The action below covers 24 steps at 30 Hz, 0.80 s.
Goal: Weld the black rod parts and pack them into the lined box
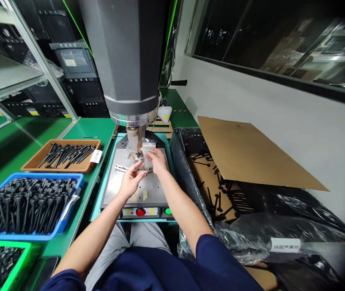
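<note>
Both of my hands are at the fixture under the head of a large grey machine [126, 60]. My left hand [132, 178] is at the fixture's front left, its fingertips closed on something too small to make out. On the right side my right hand [157, 159] has its fingers pinched together near a clear plastic guard [148, 144]; what they hold is hidden. A metal plate [117, 188] lies beneath, with a red button [140, 212] and a green button [168, 211] on the front panel.
At left stand an orange tray [28, 165] of black bolt-like parts, a blue tray [55, 235] of similar parts and a green bin [28, 254]. A plastic-lined box [187, 182] with black parts and a cardboard sheet [251, 153] is at right.
</note>
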Tool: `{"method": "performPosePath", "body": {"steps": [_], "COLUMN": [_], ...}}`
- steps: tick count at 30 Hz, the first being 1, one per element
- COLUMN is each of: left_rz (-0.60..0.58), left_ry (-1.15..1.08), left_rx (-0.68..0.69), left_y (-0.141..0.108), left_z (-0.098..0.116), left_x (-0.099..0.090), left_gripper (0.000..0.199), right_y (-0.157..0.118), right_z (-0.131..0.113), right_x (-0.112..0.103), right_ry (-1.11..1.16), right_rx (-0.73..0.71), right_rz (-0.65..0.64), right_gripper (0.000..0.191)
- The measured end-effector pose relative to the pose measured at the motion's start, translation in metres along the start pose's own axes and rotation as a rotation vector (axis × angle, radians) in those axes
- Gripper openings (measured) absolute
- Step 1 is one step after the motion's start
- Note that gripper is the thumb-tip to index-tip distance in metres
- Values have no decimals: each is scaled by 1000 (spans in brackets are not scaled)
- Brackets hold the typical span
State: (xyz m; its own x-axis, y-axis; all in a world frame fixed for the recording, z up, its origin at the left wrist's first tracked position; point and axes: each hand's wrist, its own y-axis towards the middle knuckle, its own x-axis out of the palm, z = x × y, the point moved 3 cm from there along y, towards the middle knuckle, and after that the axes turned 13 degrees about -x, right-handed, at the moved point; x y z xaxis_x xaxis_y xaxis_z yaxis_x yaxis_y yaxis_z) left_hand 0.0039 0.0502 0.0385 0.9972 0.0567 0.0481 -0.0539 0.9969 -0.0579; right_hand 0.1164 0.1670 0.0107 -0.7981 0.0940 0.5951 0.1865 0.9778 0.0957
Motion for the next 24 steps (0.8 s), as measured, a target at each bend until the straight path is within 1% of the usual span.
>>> {"method": "performPosePath", "body": {"steps": [5, 9, 14, 17, 19, 20, 21, 22, 24], "left_rz": [-23, -82, -163, -205, -217, -195, -140, -50, 218], "left_ry": [21, 86, 197, 239, 256, 271, 295, 335, 465], "left_rx": [10, 2, -31, -32, -21, -9, 7, 27, 82], "left_y": [0, -3, -19, -39, -56, -65, -74, -83, -100], "left_z": [-2, -8, -14, -15, -18, -22, -27, -33, -50], "left_x": [-1, -3, -2, 0, -4, -10, -19, -32, -65], "left_gripper": [63, 72, 76, 73, 68, 64, 58, 52, 43], "right_y": [-3, -6, -9, -14, -27, -37, -50, -66, -103], "right_z": [1, 0, -3, -7, -9, -9, -9, -8, -3], "right_x": [-1, -1, -3, -19, -39, -53, -69, -85, -120], "right_ry": [-5, -18, -72, -141, -205, -260, -331, -426, -659], "right_rx": [34, 46, 57, 18, -68, -127, -189, -249, -345], "right_rz": [10, 27, 64, 130, 174, 184, 184, 178, 131], "right_gripper": [44, 43, 44, 45, 46, 47, 48, 48, 46]}}
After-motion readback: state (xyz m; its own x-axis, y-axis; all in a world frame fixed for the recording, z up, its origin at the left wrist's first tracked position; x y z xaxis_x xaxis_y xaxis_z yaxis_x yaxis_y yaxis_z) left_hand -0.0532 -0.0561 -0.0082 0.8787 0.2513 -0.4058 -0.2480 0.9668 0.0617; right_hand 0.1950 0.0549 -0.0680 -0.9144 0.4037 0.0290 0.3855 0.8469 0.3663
